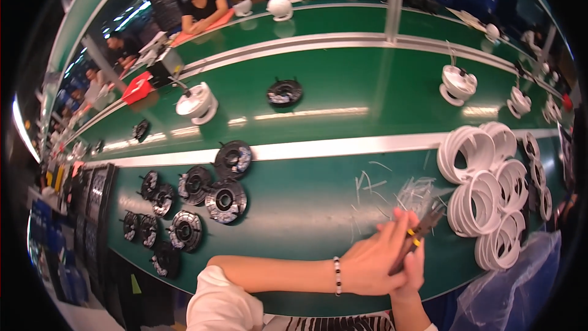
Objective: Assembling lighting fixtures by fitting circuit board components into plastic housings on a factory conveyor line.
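Both my hands are together at the right front of the green bench. My left hand [367, 263], a beaded bracelet on its wrist, lies partly over my right hand [415, 276]. Its fingers are bent beside the tool; anything in them is hidden. My right hand is closed on cutting pliers [425, 223] with dark jaws and black-and-yellow handles, pointing up and right. The grip is partly covered by my left hand. Just beyond the jaws lies a heap of thin clear plastic strips [416, 193], with loose strips [370, 184] scattered left of it.
Stacks of white plastic rings [474, 205] stand close on the right, above a clear plastic bag [508, 288]. Several round black parts [225, 201] lie at the left. Beyond a pale rail [343, 145], white round housings [197, 104] sit on another green surface. A person [202, 6] sits across.
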A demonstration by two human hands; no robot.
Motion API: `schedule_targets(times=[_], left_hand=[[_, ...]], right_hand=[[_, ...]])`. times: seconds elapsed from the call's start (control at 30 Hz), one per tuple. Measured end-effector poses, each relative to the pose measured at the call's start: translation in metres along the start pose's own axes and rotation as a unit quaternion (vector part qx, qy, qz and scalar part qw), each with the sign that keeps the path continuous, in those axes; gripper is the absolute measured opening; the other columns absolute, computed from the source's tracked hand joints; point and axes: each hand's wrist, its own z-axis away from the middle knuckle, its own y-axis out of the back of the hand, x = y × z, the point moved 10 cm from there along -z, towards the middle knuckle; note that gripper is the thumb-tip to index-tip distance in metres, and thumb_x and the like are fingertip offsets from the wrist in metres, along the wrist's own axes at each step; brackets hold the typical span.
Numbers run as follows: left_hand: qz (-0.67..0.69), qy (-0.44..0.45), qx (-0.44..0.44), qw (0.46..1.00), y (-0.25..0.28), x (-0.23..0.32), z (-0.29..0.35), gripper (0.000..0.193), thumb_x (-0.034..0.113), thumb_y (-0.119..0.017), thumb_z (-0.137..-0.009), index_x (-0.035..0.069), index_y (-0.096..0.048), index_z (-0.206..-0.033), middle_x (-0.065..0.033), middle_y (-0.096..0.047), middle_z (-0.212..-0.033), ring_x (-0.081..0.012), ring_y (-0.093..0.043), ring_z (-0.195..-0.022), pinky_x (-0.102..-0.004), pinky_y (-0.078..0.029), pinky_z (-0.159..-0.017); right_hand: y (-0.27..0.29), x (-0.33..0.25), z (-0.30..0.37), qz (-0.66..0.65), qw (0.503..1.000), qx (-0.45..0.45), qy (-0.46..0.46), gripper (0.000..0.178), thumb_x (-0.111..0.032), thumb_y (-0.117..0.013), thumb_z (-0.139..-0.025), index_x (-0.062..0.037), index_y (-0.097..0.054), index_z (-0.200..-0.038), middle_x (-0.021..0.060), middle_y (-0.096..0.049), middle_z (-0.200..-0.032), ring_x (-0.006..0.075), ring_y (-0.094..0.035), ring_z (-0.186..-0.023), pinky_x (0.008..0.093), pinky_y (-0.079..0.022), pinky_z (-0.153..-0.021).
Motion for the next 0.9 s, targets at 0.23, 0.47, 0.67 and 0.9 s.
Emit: schedule_targets(times=[0.23, 0.47, 0.67, 0.9], left_hand=[[-0.048, -0.059, -0.137, 0.988, -0.032, -0.002, -0.008, 0.083, 0.048, -0.050, -0.077, -0.016, -0.017, -0.119, -0.0329, -0.027, -0.116, -0.0434, -0.045, -0.095, -0.0401, -0.043, -0.079], [-0.049, -0.068, -0.201, 0.976, -0.020, -0.004, -0.054, 0.038, 0.029, -0.055, -0.071, -0.005, -0.051, -0.088, -0.0186, -0.054, -0.068, -0.0331, -0.054, -0.065, -0.0380, -0.046, -0.059], [-0.406, 0.047, 0.276, 0.870, 0.197, -0.099, -0.142, 0.036, 0.016, -0.058, -0.066, 0.000, -0.048, -0.097, -0.0183, -0.054, -0.097, -0.0349, -0.051, -0.092, -0.0451, -0.045, -0.072], [-0.546, 0.213, 0.304, 0.751, 0.255, -0.233, -0.143, 0.018, 0.013, -0.051, -0.075, 0.009, -0.056, -0.093, -0.0083, -0.056, -0.093, -0.0222, -0.053, -0.093, -0.0537, -0.040, -0.075]], right_hand=[[0.051, 0.028, 0.004, -0.094, 0.991, 0.066, -0.063, 0.058, -0.032, -0.038, -0.076, 0.0020, -0.032, -0.122, 0.0148, -0.032, -0.129, 0.0242, -0.036, -0.115, 0.0387, -0.030, -0.095], [0.062, 0.026, 0.010, -0.368, 0.896, 0.204, -0.139, 0.062, -0.033, -0.044, -0.078, 0.0016, -0.027, -0.127, 0.0131, -0.028, -0.133, 0.0257, -0.026, -0.123, 0.0437, -0.017, -0.101], [0.044, 0.029, 0.025, -0.352, 0.910, 0.013, -0.218, 0.072, -0.046, -0.043, -0.076, -0.0145, -0.015, -0.134, -0.0006, -0.027, -0.136, 0.0169, -0.029, -0.123, 0.0490, -0.017, -0.100], [0.031, 0.036, 0.048, -0.386, 0.887, 0.023, -0.255, 0.084, -0.034, -0.058, -0.067, 0.0015, -0.015, -0.131, 0.0099, -0.015, -0.139, 0.0283, -0.023, -0.124, 0.0522, -0.017, -0.099]])
